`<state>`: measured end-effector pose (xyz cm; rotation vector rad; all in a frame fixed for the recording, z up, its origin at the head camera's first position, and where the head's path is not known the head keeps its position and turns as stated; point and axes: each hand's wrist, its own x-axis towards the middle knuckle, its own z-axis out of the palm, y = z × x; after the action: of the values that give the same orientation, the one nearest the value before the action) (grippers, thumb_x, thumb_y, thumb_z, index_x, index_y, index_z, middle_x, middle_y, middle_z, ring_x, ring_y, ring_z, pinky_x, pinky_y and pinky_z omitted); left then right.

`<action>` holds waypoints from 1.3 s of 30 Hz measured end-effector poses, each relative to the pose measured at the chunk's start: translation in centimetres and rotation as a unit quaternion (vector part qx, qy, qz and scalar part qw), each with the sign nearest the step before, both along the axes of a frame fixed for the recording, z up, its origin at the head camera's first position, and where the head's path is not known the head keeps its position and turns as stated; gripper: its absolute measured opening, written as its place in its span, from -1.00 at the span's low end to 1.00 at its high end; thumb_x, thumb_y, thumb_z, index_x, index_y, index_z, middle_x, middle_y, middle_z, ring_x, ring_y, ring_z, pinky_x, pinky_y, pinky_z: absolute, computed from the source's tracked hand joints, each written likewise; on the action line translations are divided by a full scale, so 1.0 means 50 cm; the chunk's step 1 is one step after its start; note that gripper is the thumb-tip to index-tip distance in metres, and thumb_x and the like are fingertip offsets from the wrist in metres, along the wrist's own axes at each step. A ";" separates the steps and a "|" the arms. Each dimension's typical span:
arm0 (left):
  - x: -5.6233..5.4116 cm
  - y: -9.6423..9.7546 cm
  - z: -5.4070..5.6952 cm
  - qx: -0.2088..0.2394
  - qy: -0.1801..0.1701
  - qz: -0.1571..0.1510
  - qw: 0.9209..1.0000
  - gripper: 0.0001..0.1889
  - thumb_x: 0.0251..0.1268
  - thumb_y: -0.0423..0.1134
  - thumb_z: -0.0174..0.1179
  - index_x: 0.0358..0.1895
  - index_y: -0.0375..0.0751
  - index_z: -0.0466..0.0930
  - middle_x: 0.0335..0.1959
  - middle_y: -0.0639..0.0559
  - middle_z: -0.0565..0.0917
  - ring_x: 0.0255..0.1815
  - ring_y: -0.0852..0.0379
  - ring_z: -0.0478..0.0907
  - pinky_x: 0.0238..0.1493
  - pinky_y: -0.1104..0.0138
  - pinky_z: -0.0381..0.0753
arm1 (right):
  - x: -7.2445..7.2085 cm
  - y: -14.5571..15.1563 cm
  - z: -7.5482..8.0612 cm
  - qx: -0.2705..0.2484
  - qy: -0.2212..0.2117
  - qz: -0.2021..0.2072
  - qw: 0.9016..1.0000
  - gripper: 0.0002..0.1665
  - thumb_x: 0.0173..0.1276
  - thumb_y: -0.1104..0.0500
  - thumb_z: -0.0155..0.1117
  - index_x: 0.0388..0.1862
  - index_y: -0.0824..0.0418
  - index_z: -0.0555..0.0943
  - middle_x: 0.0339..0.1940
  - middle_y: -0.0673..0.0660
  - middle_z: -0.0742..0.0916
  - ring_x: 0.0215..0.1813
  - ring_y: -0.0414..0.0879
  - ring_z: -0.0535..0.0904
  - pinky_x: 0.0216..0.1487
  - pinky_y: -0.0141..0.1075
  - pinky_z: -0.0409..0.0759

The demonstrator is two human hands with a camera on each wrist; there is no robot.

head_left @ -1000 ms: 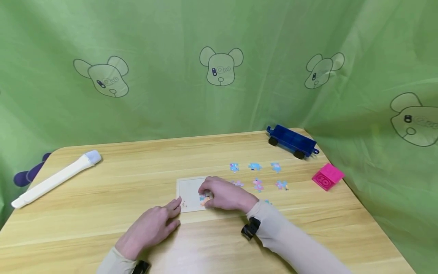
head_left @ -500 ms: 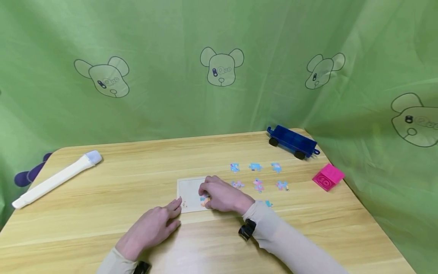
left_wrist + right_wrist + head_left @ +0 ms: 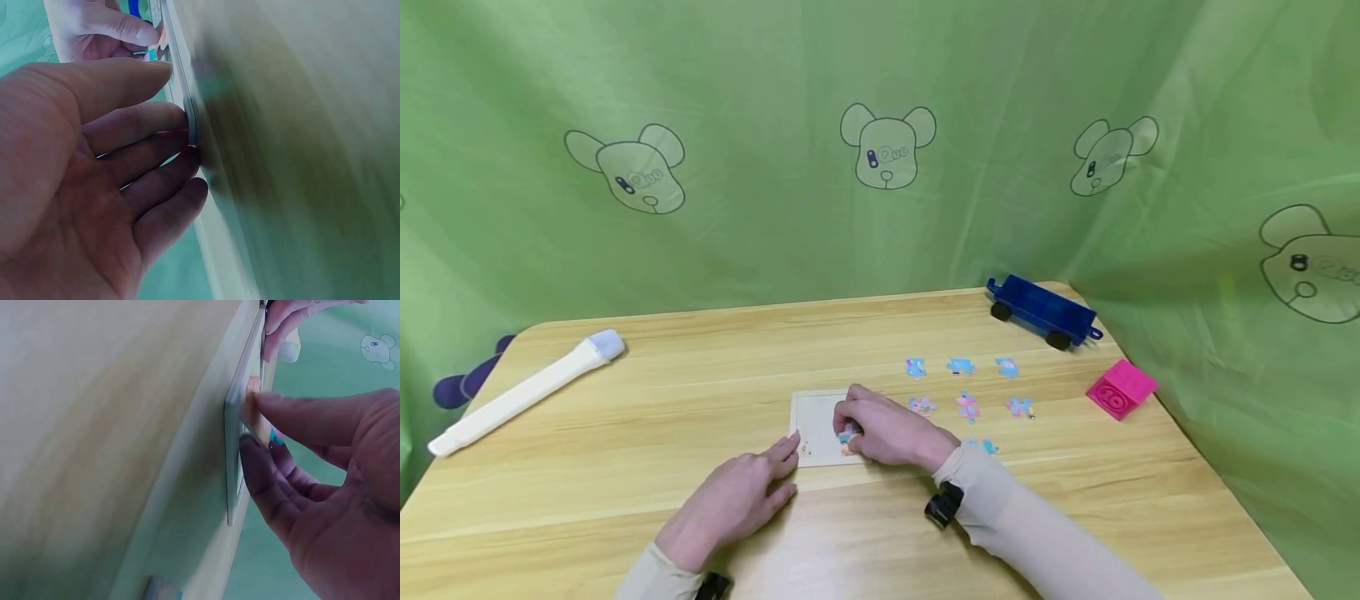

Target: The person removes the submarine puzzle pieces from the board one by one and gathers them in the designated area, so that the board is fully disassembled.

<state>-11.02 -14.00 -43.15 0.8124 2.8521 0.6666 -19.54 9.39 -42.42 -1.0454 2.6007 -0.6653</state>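
Note:
A pale, flat puzzle board [image 3: 817, 417] lies on the table, with small printed marks near its lower left corner. My right hand [image 3: 891, 427] is over its right part and pinches a colourful jigsaw piece [image 3: 847, 437] between thumb and fingers. In the right wrist view that jigsaw piece [image 3: 252, 412] is tilted close over the board, partly hidden by the thumb. At the board's left edge rests my left hand [image 3: 737, 500], its fingertips touching the border. The left wrist view shows these fingers [image 3: 150, 125] extended and loosely bent against the board's side.
Several loose blue and pink jigsaw pieces [image 3: 967, 407] lie in rows right of the board. Beyond them stand a dark blue toy wagon [image 3: 1043, 308] and a pink block [image 3: 1122, 389]. A long white stick-like object [image 3: 527, 392] lies at the table's left side.
My right hand and forearm have shifted slightly left over the board, uncovering more of the front loose pieces. The left hand keeps its place at the board's edge.

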 end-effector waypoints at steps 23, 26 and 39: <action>0.001 0.005 -0.005 -0.012 0.021 -0.010 1.000 -0.55 0.32 -0.31 0.26 0.21 -0.48 0.50 0.37 -0.28 0.37 0.23 -0.24 0.46 0.19 0.03 0.48 | 0.006 0.099 0.052 -0.093 -0.064 -0.038 0.993 -0.86 0.36 0.34 0.30 -0.16 0.15 0.65 -0.27 -0.08 0.62 -0.22 -0.21 0.54 -0.16 -0.31 0.60; 0.002 0.006 -0.006 -0.012 0.022 -0.009 1.000 -0.54 0.31 -0.32 0.27 0.22 -0.49 0.49 0.37 -0.29 0.37 0.24 -0.24 0.45 0.19 0.03 0.48 | 0.006 0.130 0.060 -0.097 -0.070 -0.048 0.992 -0.85 0.35 0.35 0.30 -0.19 0.12 0.64 -0.29 -0.08 0.64 -0.23 -0.19 0.55 -0.17 -0.29 0.61; 0.007 0.009 -0.002 -0.022 0.021 -0.006 1.000 -0.52 0.29 -0.32 0.29 0.22 -0.48 0.49 0.38 -0.28 0.36 0.23 -0.25 0.46 0.17 0.02 0.50 | 0.014 0.250 0.069 -0.110 -0.075 -0.078 0.988 -0.85 0.37 0.37 0.26 -0.20 0.14 0.65 -0.28 0.00 0.64 -0.22 -0.10 0.54 -0.19 -0.26 0.60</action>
<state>-10.68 -13.53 -43.27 0.8460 2.8852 0.5897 -18.83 21.90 -38.97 -0.8173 2.5376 -1.0473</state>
